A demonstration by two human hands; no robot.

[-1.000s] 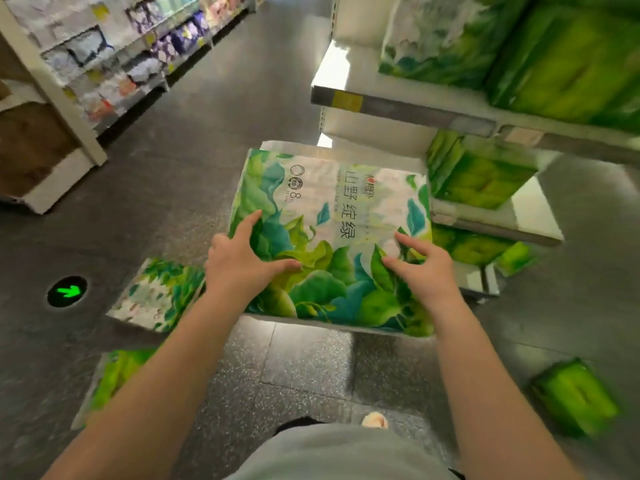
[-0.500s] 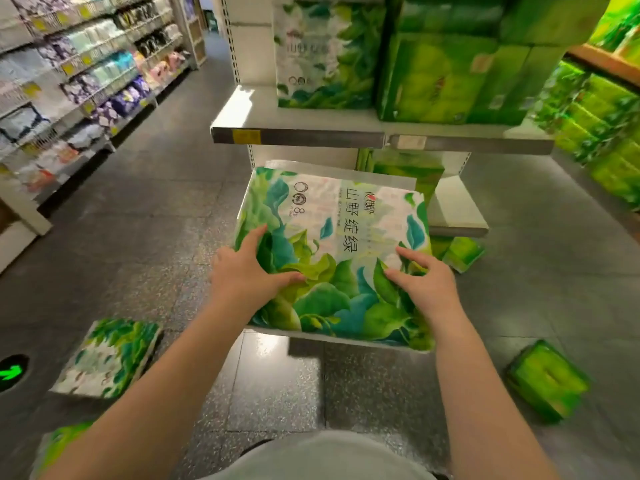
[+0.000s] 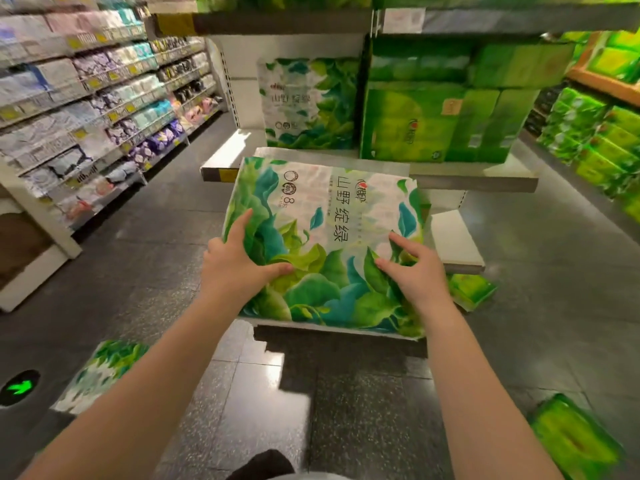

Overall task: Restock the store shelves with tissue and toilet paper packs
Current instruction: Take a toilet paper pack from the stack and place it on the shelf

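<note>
A store aisle filled the view, with a dark speckled tile floor (image 3: 519, 306) and long shelving of pale packaged goods (image 3: 104, 109) running down the left side. Straight ahead stood a white shelf (image 3: 485, 178) carrying an upright leaf-printed pack (image 3: 311, 102) beside green boxed packs (image 3: 433, 123).

Compared with a second earlier, the view had lifted: that shelf now sat higher and fuller in frame, and the large leaf-printed tissue pack (image 3: 329, 237) rode closer to its front edge. By this reading, the pack was nearly at shelf level, and sliding it into the gap beside its twin was the step at hand.

The left hand (image 3: 239, 265) gripped the pack's left edge, thumb across the printed face. The right hand (image 3: 415, 271) held the right side, fingers spread and curled onto the wrap.

More stock waited on the floor: a matching leaf pack (image 3: 100, 375) at lower left, a green pack (image 3: 575, 441) at lower right, and another green pack (image 3: 471, 292) under the low shelf. A green arrow marker (image 3: 19, 388) glowed on the floor at far left.
</note>
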